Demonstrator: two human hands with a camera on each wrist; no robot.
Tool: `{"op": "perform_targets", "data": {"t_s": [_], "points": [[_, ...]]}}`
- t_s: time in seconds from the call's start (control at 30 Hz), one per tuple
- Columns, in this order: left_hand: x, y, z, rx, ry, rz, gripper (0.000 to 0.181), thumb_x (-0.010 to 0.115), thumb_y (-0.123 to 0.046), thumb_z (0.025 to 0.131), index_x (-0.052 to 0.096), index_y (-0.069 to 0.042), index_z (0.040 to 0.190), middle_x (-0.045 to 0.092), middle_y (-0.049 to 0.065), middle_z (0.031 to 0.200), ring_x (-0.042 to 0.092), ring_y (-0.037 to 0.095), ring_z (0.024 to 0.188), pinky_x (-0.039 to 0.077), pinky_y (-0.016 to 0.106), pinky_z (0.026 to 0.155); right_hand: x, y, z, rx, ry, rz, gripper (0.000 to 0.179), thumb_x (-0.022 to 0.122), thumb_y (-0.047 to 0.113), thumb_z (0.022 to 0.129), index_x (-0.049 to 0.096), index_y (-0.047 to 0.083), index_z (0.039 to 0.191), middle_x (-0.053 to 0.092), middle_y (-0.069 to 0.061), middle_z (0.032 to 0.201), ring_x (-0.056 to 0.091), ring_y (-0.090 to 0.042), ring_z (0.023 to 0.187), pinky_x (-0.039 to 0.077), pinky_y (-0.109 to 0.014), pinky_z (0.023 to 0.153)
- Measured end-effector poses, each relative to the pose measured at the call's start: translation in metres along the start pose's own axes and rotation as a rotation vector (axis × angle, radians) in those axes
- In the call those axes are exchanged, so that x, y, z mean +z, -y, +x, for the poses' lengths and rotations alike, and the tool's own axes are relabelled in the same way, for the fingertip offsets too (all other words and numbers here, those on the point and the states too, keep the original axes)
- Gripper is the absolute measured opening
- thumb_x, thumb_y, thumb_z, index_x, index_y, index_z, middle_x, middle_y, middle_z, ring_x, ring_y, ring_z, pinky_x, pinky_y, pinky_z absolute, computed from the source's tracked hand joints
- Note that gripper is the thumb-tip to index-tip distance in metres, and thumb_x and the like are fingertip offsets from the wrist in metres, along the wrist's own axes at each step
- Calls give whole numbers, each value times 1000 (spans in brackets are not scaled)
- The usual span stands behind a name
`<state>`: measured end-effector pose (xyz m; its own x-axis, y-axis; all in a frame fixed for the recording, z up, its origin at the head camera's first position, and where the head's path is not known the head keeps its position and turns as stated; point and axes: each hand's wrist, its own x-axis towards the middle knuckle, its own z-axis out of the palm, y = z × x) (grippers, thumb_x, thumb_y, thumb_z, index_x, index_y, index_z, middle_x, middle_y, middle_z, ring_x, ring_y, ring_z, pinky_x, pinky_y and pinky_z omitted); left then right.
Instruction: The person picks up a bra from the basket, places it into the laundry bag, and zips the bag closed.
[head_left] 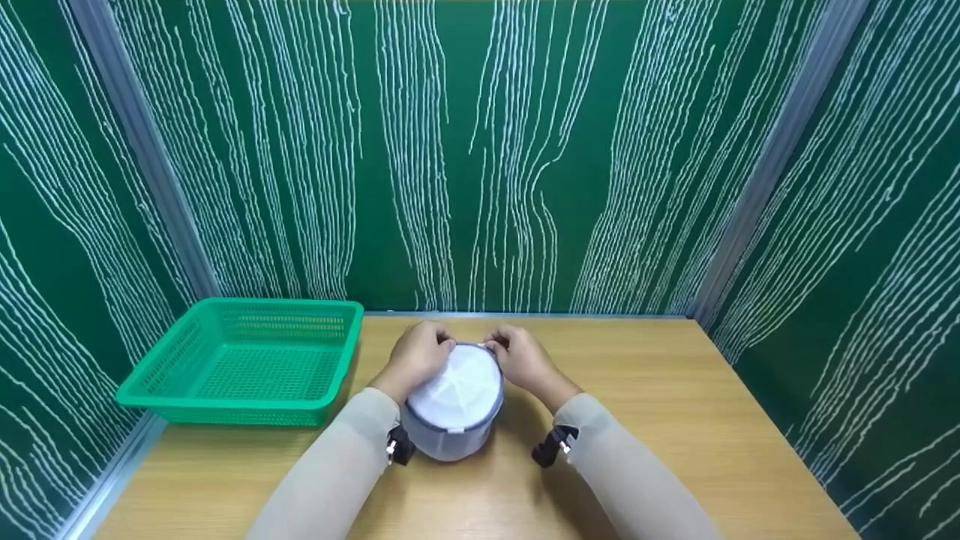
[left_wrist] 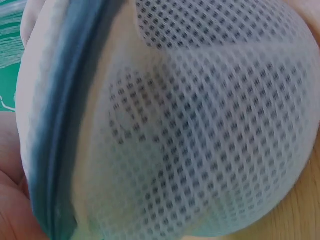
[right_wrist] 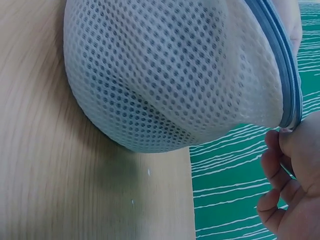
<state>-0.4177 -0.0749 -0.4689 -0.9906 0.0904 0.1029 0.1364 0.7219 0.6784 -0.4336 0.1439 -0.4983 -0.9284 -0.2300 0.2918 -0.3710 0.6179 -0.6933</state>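
Note:
A round white mesh laundry bag (head_left: 456,390) with a grey-blue zipper band round its top rim stands on the wooden table in front of me. At the far left of the rim, my left hand (head_left: 420,352) grips the edge with bent fingers. My right hand (head_left: 523,361) pinches the rim's far right side between thumb and forefinger. Close up in the left wrist view, the mesh wall (left_wrist: 215,115) covers most of that hand. In the right wrist view, thumb and forefinger meet at the zipper band (right_wrist: 290,90), and the other fingers curl loosely.
A green plastic basket (head_left: 247,409) with slotted walls stands to the left on the table (head_left: 637,420), with nothing in it. Green panels (head_left: 585,247) with wavy white lines, joined by grey metal posts (head_left: 739,225), enclose the back and sides.

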Motion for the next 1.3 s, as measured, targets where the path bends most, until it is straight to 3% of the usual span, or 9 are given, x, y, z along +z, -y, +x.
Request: {"op": "perform_targets", "data": {"t_s": [0.17, 0.47, 0.63, 0.77, 1.07, 1.3], "points": [[-1, 1, -4, -61, -9, -21, 21, 66, -24, 115, 83, -12, 115, 81, 8, 120, 74, 26, 114, 62, 49, 108, -2, -1, -1, 31, -3, -3, 12, 68, 4, 112, 77, 10, 107, 80, -10, 110, 77, -27, 110, 67, -45, 102], [-4, 4, -7, -126, -51, -28, 23, 65, -26, 115, 83, -12, 116, 81, 8, 124, 74, 28, 118, 60, 49, 110, -4, -4, -4, 8, -17, 5, 12, 68, 0, 109, 77, 7, 106, 80, -10, 107, 77, -27, 108, 68, -46, 100], [-5, 13, -7, -112, -88, -4, 23, 65, -23, 113, 80, -13, 99, 78, 6, 108, 70, 26, 102, 58, 46, 95, -5, -6, -6, -33, -27, 22, 12, 68, -4, 109, 76, 4, 103, 80, -12, 105, 78, -29, 105, 68, -49, 99], [-7, 16, -9, -142, -100, -19, 27, 63, -21, 114, 75, -14, 91, 71, 5, 98, 63, 24, 93, 53, 42, 85, -5, -7, -7, -16, -26, 30, 14, 67, -5, 109, 75, 4, 102, 80, -11, 104, 79, -27, 105, 69, -43, 97], [-7, 17, -11, -215, -110, -35, 24, 61, -24, 115, 80, -13, 106, 77, 7, 111, 68, 25, 102, 60, 48, 98, -7, -7, -10, 9, -20, 55, 14, 67, -4, 108, 76, 5, 103, 80, -11, 105, 78, -26, 105, 69, -40, 96], [-5, 11, -12, -186, -119, -34, 23, 64, -24, 110, 82, -13, 121, 80, 7, 122, 73, 28, 117, 58, 51, 108, -6, -3, -9, 23, -17, 56, 13, 68, -3, 109, 77, 5, 106, 81, -11, 108, 79, -28, 109, 69, -41, 99]]}}
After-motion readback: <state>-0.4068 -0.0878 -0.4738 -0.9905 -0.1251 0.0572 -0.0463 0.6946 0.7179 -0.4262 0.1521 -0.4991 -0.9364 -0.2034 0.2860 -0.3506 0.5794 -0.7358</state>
